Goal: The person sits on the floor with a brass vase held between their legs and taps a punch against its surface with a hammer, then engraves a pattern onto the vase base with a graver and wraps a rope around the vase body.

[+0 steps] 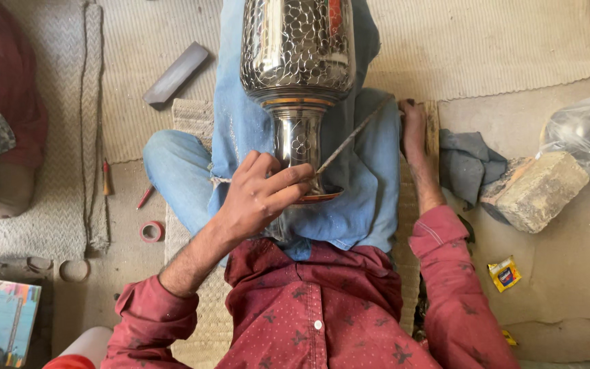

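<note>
Floor mats hold a stone block point(534, 190), grey cloth point(464, 164); left hand point(257, 195) grips a rod point(353, 134) beside the vase point(297, 61), right hand point(414, 130) flat.

A shiny patterned metal vase point(297, 75) lies along the person's lap. The left hand point(259, 195) grips its narrow neck and holds a thin metal rod point(349, 137) against it. The right hand point(414, 133) rests flat on the woven mat point(192, 116), beside a grey cloth point(466, 164) and a stone block point(534, 190).
</note>
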Motion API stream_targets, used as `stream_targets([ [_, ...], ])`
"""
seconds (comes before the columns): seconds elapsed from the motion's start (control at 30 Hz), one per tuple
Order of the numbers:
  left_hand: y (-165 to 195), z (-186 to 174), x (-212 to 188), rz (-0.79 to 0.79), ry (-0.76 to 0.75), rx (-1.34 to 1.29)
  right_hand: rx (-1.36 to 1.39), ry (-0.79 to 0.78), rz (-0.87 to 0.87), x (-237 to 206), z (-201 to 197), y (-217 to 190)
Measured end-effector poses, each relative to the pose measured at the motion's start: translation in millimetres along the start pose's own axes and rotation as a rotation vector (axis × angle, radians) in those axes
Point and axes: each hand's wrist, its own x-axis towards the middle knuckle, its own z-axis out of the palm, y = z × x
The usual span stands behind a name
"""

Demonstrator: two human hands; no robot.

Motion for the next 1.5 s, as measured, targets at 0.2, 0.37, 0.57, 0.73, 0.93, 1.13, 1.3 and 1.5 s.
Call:
stream_targets([
  [0.2, -9.3, -2.9, 5.2, -0.062, 0.083, 0.02, 0.06, -0.047, 0.07, -9.9, -2.9, 1.7],
  [0.37, -5.6, 5.5, 1.3, -0.037, 0.09, 0.036, 0.131, -0.02, 0.065, -31.1, 8.7, -0.8],
  [0.57, -0.1, 6.2, -10.0, -0.074, 0.093, -0.023, 0.005, -0.059, 0.136, -68.3, -25.0, -7.9],
  [0.73, 10.9, 5.8, -16.7, -0.117, 0.128, -0.044, 0.064, -0.048, 0.228, -85.4, -45.8, -15.8],
  [0.93, 10.8, 7.2, -27.9, -0.141, 0.127, -0.005, -0.314, -0.294, 0.247, -114.3, -11.2, -1.1],
  [1.13, 15.3, 12.5, -33.8, -0.256, 0.155, 0.076, -0.243, -0.272, 0.303, -122.4, -9.7, 4.3],
  [1.3, 18.3, 11.3, -30.4, -0.318, 0.183, 0.14, -0.127, -0.179, 0.16, -117.8, -23.0, 2.5],
  [1.5, 23.7, 15.6, -27.4, -0.421, 0.186, 0.204, -0.217, -0.179, 0.168, -118.6, -22.1, -7.4],
])
